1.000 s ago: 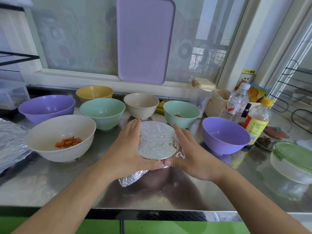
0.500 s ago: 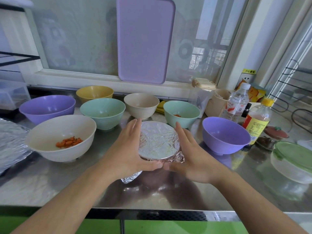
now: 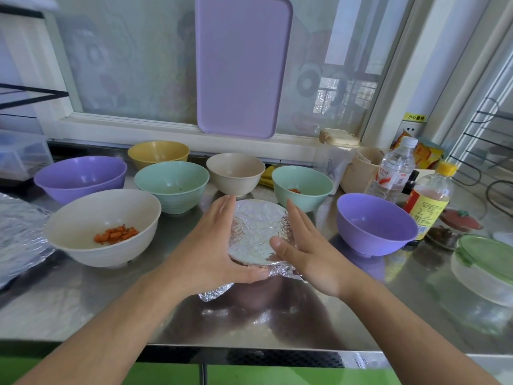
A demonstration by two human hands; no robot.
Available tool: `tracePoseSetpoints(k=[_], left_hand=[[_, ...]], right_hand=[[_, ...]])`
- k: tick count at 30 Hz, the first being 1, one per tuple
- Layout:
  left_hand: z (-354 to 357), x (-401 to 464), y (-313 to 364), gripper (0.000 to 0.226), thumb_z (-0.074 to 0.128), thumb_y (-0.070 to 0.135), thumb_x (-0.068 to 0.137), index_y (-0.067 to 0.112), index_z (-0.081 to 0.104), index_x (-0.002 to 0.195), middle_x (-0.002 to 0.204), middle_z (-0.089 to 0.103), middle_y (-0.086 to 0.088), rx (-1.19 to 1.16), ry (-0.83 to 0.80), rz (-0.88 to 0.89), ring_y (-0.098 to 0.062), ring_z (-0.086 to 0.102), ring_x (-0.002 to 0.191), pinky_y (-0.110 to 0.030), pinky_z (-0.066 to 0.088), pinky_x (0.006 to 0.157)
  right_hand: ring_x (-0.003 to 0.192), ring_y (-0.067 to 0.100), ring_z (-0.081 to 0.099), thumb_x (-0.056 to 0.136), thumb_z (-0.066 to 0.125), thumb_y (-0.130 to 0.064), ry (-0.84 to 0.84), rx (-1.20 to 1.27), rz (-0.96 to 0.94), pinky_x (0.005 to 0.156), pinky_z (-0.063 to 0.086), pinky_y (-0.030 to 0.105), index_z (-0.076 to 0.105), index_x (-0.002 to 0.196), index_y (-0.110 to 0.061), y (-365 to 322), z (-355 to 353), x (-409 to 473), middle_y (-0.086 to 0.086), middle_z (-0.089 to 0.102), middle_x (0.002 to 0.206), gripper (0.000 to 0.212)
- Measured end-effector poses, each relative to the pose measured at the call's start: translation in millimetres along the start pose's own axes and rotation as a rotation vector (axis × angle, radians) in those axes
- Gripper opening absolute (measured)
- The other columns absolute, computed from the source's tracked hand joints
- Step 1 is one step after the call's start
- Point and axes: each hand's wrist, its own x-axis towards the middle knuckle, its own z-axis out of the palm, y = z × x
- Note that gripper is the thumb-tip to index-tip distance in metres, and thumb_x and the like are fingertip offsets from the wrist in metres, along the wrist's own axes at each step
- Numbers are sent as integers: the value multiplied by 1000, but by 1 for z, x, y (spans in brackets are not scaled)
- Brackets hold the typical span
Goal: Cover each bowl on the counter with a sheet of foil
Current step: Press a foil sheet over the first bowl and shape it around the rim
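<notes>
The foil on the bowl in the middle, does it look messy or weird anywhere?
A bit. The foil lies smooth over the covered bowl's top, but its near edge sticks out crumpled and loose below the left hand instead of hugging the bowl. The right hand presses the other side. Nothing looks spilled.

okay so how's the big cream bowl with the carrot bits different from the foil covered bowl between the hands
The cream bowl is open on top, with chopped orange pieces showing; the foil-covered bowl is sealed, its contents hidden. The cream bowl looks wider. Nobody touches the cream bowl, while the left hand and right hand flank the foil-covered one with straight fingers. Both sit upright on the steel counter.
</notes>
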Motion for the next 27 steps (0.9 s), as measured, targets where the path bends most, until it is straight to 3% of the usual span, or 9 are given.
tracePoseSetpoints(k=[4,7,12,18,23,27], left_hand=[[-2,3,-2,150,86,77,60,24,-5,167,165,-5,29,-25,-41,6,3,4,155,-29,19,127],[0,2,3,154,84,79,61,25,-15,166,165,-16,29,-7,-63,-23,5,-9,154,-22,10,123],[11,4,13,163,70,99,49,25,-18,165,171,-22,11,89,-29,-89,-9,-15,159,-40,12,131],[14,5,10,157,61,101,51,23,-14,164,173,-11,5,170,12,-63,-16,-5,161,-43,20,130],[14,5,11,155,65,97,55,24,-18,163,172,-17,8,187,-4,-64,-14,-10,160,-40,17,130],[10,4,11,156,65,99,56,24,-20,163,171,-20,11,180,-23,-60,-11,-13,160,-38,14,131]], right_hand=[[147,-24,-11,93,54,-73,-81,13,-46,105,18,-1,-14,165,-38,6,-7,-4,-37,-21,165,105],[145,-25,-15,93,58,-72,-101,-28,-69,112,8,6,-15,165,-36,10,-9,-4,-35,-22,166,109],[151,-15,-20,90,61,-74,-119,-68,-75,126,3,23,-22,164,-31,12,-7,-6,-28,-26,168,119],[154,-8,-21,96,64,-61,-103,-126,-114,131,5,32,-26,163,-28,14,-7,-8,-23,-26,170,117],[154,-8,-21,99,66,-50,-86,-190,-114,126,2,18,-28,161,-21,11,-5,-8,-17,-29,170,116],[143,-27,-18,94,71,-55,-151,-131,-65,114,3,-1,-25,163,-30,11,-13,-12,-28,-30,166,121]])
